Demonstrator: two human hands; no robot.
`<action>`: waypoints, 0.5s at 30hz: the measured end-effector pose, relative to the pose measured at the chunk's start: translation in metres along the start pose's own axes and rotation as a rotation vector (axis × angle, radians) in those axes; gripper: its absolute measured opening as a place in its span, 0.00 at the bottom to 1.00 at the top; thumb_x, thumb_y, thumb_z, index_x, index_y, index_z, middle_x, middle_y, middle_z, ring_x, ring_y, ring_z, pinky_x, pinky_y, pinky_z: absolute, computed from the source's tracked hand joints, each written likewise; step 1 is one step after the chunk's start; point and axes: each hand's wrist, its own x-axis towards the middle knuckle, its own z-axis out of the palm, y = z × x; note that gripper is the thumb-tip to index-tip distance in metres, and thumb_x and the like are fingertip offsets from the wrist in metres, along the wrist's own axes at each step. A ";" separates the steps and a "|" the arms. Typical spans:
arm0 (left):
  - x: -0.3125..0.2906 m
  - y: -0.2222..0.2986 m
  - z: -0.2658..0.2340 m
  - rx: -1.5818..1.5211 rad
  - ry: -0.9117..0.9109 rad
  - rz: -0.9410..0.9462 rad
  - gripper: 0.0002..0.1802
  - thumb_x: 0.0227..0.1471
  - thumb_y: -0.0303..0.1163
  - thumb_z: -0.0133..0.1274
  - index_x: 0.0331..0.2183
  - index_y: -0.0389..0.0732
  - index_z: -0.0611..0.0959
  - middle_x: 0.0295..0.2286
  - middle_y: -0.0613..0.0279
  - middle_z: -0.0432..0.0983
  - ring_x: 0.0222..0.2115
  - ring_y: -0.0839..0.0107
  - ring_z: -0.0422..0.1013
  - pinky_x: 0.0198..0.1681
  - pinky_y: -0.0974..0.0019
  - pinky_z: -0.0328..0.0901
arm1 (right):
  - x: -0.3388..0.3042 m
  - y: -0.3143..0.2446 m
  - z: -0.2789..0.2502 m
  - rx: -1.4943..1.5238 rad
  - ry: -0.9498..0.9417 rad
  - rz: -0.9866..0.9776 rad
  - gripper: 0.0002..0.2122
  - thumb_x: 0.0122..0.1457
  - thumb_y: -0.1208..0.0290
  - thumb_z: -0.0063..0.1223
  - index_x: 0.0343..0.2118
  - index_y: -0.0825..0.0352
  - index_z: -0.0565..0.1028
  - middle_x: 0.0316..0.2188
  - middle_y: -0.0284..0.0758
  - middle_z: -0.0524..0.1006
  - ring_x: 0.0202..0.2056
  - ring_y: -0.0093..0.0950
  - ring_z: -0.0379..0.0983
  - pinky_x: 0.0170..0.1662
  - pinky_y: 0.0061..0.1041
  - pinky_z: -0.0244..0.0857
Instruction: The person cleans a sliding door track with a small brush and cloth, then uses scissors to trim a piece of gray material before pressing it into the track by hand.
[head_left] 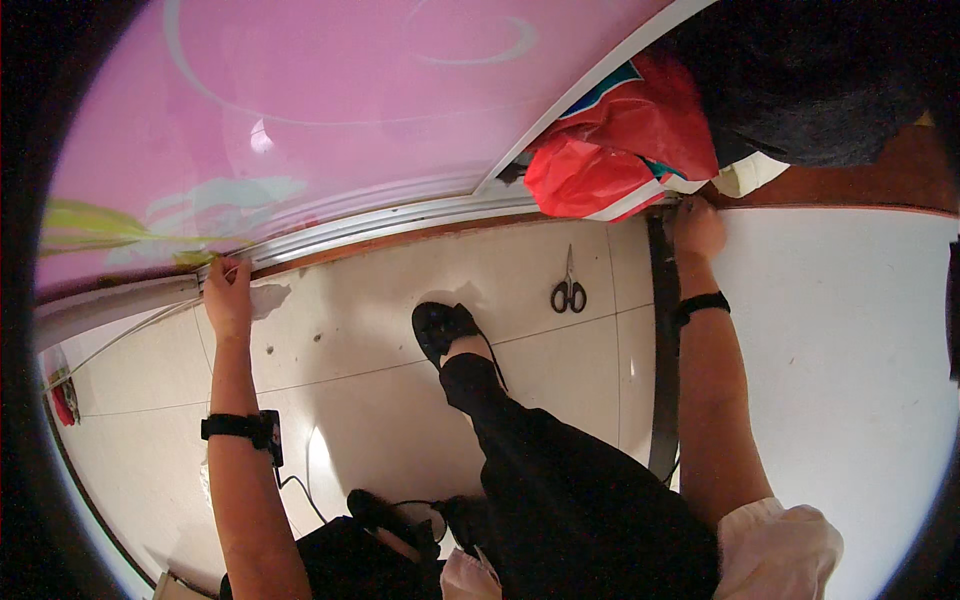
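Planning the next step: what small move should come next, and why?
Probably the right hand should ease the red bag back off the metal track. The bag hangs over the track's right part and that hand is right beside it, while the left hand is busy near the track's left end.

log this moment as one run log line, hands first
left hand: at silver track, grip unclear | right hand: beside red bag, grip unclear | scissors: on tiled floor | black shoe: left of scissors
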 end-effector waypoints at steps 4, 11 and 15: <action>-0.002 0.003 0.001 -0.012 -0.004 -0.002 0.13 0.45 0.36 0.52 0.25 0.34 0.75 0.21 0.57 0.74 0.23 0.68 0.70 0.30 0.68 0.63 | 0.003 0.000 -0.004 -0.034 -0.083 -0.048 0.11 0.50 0.60 0.45 0.28 0.60 0.75 0.27 0.39 0.76 0.29 0.40 0.73 0.29 0.38 0.66; 0.000 -0.003 0.003 -0.040 -0.010 -0.046 0.13 0.45 0.36 0.53 0.26 0.35 0.75 0.23 0.58 0.74 0.24 0.69 0.70 0.31 0.67 0.63 | 0.006 -0.006 -0.004 0.025 -0.173 0.006 0.14 0.52 0.60 0.44 0.29 0.65 0.75 0.29 0.45 0.75 0.32 0.44 0.72 0.34 0.42 0.65; 0.000 0.002 0.002 -0.022 -0.023 -0.072 0.13 0.45 0.36 0.53 0.26 0.35 0.75 0.22 0.59 0.73 0.24 0.70 0.70 0.30 0.68 0.63 | 0.005 -0.005 0.006 0.083 -0.190 -0.026 0.13 0.51 0.61 0.45 0.31 0.65 0.76 0.29 0.46 0.75 0.33 0.45 0.72 0.35 0.41 0.65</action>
